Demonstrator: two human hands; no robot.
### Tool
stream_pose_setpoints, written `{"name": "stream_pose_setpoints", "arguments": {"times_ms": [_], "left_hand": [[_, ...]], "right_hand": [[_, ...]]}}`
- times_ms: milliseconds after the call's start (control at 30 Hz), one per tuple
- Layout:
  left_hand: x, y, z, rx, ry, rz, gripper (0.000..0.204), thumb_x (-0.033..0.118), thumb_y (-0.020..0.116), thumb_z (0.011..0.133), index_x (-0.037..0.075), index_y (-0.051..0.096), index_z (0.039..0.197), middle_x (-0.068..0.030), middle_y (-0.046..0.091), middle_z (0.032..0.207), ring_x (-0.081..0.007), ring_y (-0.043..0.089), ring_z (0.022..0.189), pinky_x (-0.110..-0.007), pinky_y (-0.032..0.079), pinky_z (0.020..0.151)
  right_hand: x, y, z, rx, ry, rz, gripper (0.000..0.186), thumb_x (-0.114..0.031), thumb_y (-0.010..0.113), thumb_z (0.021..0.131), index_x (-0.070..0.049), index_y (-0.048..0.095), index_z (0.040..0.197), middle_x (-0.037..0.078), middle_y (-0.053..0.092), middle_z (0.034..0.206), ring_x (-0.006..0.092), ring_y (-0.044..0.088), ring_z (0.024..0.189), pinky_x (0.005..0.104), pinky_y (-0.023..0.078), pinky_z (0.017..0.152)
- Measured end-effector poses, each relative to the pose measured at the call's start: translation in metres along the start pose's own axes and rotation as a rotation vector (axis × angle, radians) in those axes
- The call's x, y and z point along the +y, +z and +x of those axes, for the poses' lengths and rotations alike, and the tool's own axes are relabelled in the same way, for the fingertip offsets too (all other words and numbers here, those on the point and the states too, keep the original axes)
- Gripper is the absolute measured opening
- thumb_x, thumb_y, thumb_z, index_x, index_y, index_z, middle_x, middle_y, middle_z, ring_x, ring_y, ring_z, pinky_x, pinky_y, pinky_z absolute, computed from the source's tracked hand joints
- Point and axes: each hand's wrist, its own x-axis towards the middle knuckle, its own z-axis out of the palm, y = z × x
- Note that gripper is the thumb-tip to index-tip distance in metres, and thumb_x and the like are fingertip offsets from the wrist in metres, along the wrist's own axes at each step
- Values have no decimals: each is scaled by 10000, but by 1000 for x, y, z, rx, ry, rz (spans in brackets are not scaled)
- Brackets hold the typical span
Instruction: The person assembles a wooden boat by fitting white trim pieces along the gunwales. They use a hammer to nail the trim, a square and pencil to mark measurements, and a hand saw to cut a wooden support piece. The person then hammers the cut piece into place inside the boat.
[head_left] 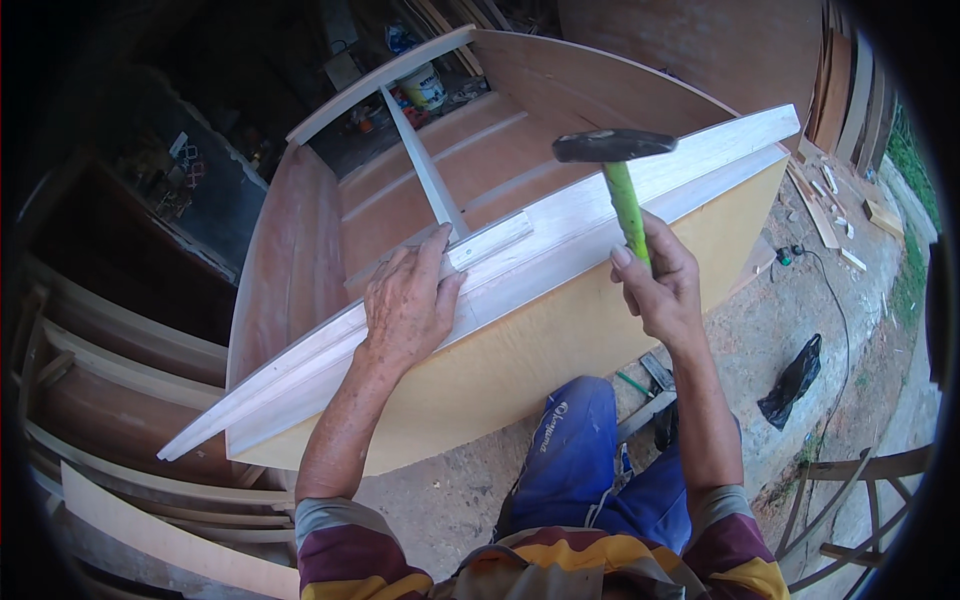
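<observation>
In my right hand (662, 285) is a hammer (625, 195) with a bright green handle and a dark metal head. It is raised above a large wooden frame, head upward and apart from the wood. My left hand (408, 305) grips the end of a short pale wooden strip (497, 240), thumb on the near side and fingers on the far side. The strip lies along a long pale board (580, 222) on the frame's near edge. A small dark spot shows on the strip near my fingers. Below the board is a yellowish side panel (560, 330).
A pale crossbar (415, 155) spans the frame's open inside. Beyond stands a white bucket (422, 88). Curved wooden parts (150, 390) stand at left. On the floor at right lie a black plastic bag (790, 382), a cable (835, 300) and wood offcuts (815, 205).
</observation>
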Motion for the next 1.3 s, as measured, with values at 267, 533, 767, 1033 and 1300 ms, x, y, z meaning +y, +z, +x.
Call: {"name": "stream_pose_setpoints", "arguments": {"times_ms": [267, 533, 767, 1033, 1300], "left_hand": [[17, -11, -16, -75, 19, 51, 568, 125, 701, 855, 0, 524, 1380, -198, 598, 1183, -342, 560, 1086, -444, 476, 914], [14, -23, -16, -108, -25, 58, 531, 143, 709, 852, -1, 533, 1332, -192, 571, 1108, -370, 552, 1012, -464, 426, 958], [18, -16, -7, -181, -37, -57, 400, 180, 613, 935, -5, 511, 1275, -247, 591, 1085, -411, 575, 1044, -492, 426, 955], [28, -21, 19, -393, -75, -89, 328, 263, 475, 1036, 43, 493, 1277, -256, 625, 1125, -416, 602, 1055, -479, 444, 941], [4, -13, 23, -389, -184, -135, 366, 386, 424, 1054, 82, 553, 1212, -155, 638, 1098, -270, 578, 986, -442, 453, 922]], "right_hand": [[103, -77, -117, 821, 100, 189, 536, -241, 564, 1023, -115, 366, 1504, -20, 465, 682, 63, 405, 437, 218, 320, 382], [311, -132, -228, 885, 811, -145, 380, -151, 552, 975, -119, 561, 1353, 63, 579, 719, 157, 551, 505, 315, 441, 447], [317, -96, -248, 101, 954, -982, 539, -170, 542, 843, -152, 518, 1381, 247, 664, 1162, 446, 640, 1066, 537, 504, 909], [361, -99, -265, -150, 823, -1140, 443, -194, 458, 946, -221, 517, 1384, 212, 653, 1155, 418, 669, 1011, 499, 549, 853], [376, -164, -214, -642, 789, -1171, 302, -190, 476, 941, -141, 652, 1181, 175, 638, 1167, 387, 659, 1031, 479, 551, 815]]}}
